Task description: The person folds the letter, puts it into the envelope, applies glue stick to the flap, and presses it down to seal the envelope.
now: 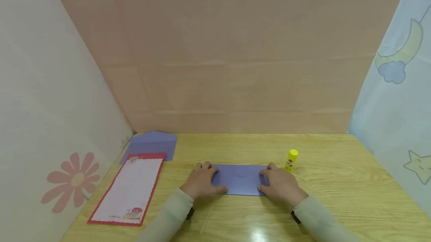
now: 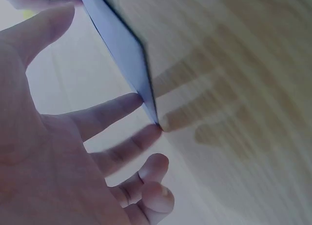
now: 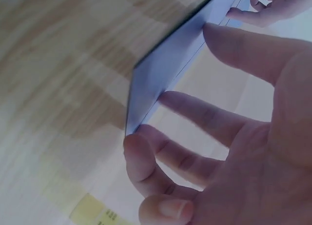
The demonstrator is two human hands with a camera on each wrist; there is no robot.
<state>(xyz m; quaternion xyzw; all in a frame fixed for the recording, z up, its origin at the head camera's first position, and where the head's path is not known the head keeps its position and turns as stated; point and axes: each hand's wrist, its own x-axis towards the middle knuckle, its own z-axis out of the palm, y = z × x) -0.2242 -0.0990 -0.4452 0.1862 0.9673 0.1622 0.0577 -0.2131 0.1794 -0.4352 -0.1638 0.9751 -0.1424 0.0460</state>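
Note:
A purple envelope (image 1: pixel 240 180) lies on the wooden table in front of me, its long side running left to right. My left hand (image 1: pixel 202 180) is at its left end, with the thumb by the near edge and fingertips touching the paper. In the left wrist view two fairly straight fingers (image 2: pixel 109 115) meet the envelope's edge (image 2: pixel 127 59). My right hand (image 1: pixel 280 185) mirrors this at the other end. The right wrist view has its thumb and fingers (image 3: pixel 195 110) against the envelope (image 3: pixel 161 69), the outer fingers bent.
A yellow glue stick (image 1: pixel 292 159) stands just beyond my right hand. To the left lies a red-bordered white sheet (image 1: pixel 129 187), partly over another purple envelope (image 1: pixel 151 146) with its flap pointing back. A thin pale strip (image 1: pixel 206 219) lies near the left wrist. Patterned sheets wall the sides.

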